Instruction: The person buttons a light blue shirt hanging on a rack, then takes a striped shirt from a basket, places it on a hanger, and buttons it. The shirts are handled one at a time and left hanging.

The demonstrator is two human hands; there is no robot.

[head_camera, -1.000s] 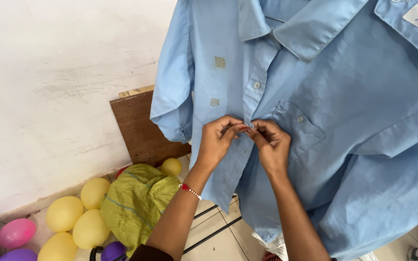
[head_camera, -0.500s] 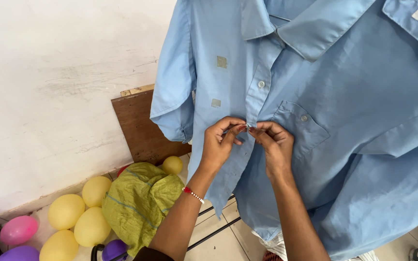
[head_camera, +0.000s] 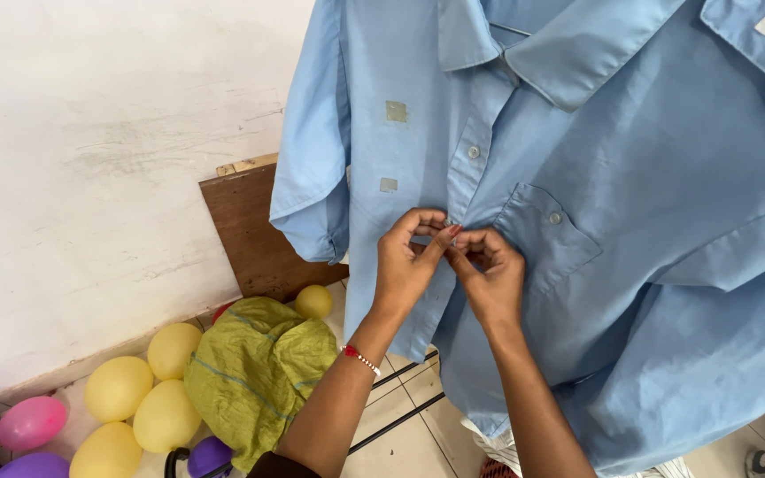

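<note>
Near the bottom, two bare arms reach up, and the left one wears a red and white bead bracelet (head_camera: 360,358). The left hand (head_camera: 407,264) and the right hand (head_camera: 489,276) meet at the front strip of a light blue shirt (head_camera: 666,177) that hangs in front of the person. Both hands are closed in a pinch on the cloth of the strip, right where a small button (head_camera: 447,222) peeks out above the fingertips. A moment ago the hands sat a little lower and the button was hidden; now the fingers have slid up and the button shows, so it looks nearly through its hole. A done-up button (head_camera: 474,152) sits higher up. Left of the arms, on the floor, lie a crumpled green cloth (head_camera: 254,367) and yellow balloons (head_camera: 119,389). Farther off, a brown board (head_camera: 254,232) leans on the white wall (head_camera: 90,133).
</note>
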